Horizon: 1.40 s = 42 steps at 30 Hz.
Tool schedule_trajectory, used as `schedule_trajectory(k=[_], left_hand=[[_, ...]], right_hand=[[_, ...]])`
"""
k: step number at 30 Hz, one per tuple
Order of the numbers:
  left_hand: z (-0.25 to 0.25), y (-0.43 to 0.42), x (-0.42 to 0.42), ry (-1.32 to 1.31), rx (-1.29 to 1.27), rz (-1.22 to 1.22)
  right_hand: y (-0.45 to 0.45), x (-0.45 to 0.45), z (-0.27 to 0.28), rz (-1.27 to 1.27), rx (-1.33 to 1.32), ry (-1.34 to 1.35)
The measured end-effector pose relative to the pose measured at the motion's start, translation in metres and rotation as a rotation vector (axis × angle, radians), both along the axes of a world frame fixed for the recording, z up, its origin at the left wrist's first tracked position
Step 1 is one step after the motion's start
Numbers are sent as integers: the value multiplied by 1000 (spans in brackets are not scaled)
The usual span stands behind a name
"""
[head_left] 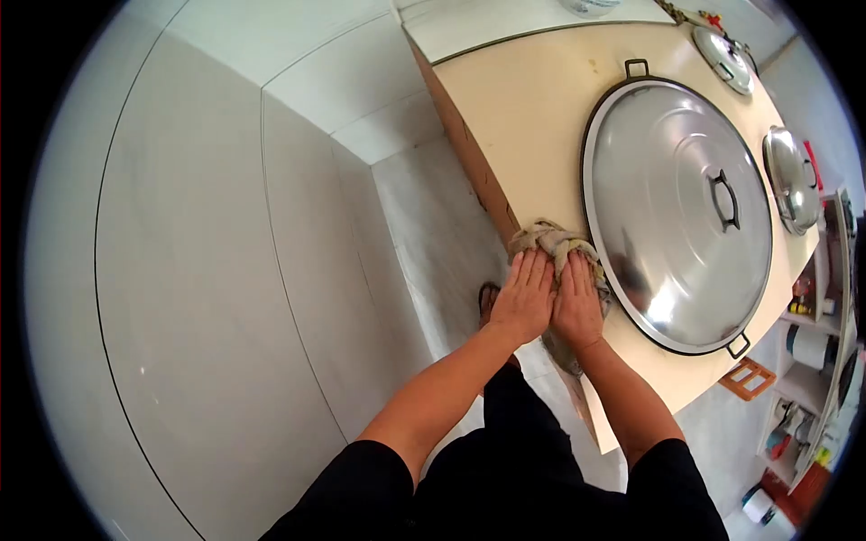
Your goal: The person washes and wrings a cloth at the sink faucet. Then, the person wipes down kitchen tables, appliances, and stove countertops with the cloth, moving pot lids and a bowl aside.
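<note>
Head view: I see both hands flat on a crumpled, patterned rag at the near edge of a cream countertop. The left hand has its fingers straight and close together, laid over the cloth; the right hand lies just beside it in the same pose, also pressing on top rather than pinching. I can't make out either thumb clearly. The rag sits right by the dark rim of a wok under a large domed metal lid; I can't tell whether they touch. Beyond it I count 2 smaller metal lids, and a slatted orange stool stands below the counter near some shelves.
</note>
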<state>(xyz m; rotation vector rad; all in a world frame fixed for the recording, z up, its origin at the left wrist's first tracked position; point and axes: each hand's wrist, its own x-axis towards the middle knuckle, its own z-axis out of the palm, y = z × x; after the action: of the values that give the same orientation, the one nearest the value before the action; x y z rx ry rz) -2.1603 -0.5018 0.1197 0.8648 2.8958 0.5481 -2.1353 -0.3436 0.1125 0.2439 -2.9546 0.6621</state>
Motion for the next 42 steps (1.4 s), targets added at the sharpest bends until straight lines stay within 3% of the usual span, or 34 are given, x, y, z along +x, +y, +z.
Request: schedule_trajectory(k=[7,15,21,27,30,34,38,42], left_hand=[[3,-68,-161,-3,-138,-51],[10,-136,-368,-11,-190,-346],[15,-153,-445,-153,-219,-497],[0,-154,-451,-57,-145,-525],[15,-138,-443,-34,-73,-542],[20,-101,-459,-173,-14,-667],[1,-15,-506,-98,132,-706],[-2,89,-547,-63,258,-724]], right_hand=[[-76,-146,3,-109,35,-28],[-137,-316,0,-229,127,-104],[-150,-370,12,-261,139,-170],[-139,-378,12,-256,2,-13],[-134,-349,19,-450,-195,-123],[-131,-325,30,-676,-89,-176],[-99,-391,17,-946,-26,-164],[-27,-453,2,-1029,101,-75]])
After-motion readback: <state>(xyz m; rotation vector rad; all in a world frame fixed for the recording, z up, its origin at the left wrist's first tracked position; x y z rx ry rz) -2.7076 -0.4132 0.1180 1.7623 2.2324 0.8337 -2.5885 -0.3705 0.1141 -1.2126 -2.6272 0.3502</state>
